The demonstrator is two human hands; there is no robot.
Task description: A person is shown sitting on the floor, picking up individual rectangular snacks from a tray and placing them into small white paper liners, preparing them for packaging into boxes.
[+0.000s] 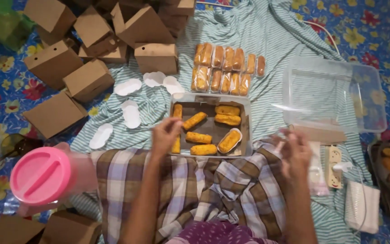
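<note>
Far left of left hand (165, 134): pink round ribbed lid (40, 175); brown cardboard boxes (88, 79), matte, angular. Left fingers (175, 122) pinched on upright golden pastry (177, 111) at left edge of shallow rectangular tray (245, 118). Beyond tray: glossy wrapped pastries (228, 68) in rows. Right hand (295, 153): fingers curled on thin clear plastic wrapper (314, 168). Further right: translucent rounded tub (335, 92).

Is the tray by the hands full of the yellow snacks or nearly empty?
Partly full. The tray holds about seven pastries spread out, with bare brown bottom showing between them. The left hand reaches over its near-left edge.
</note>
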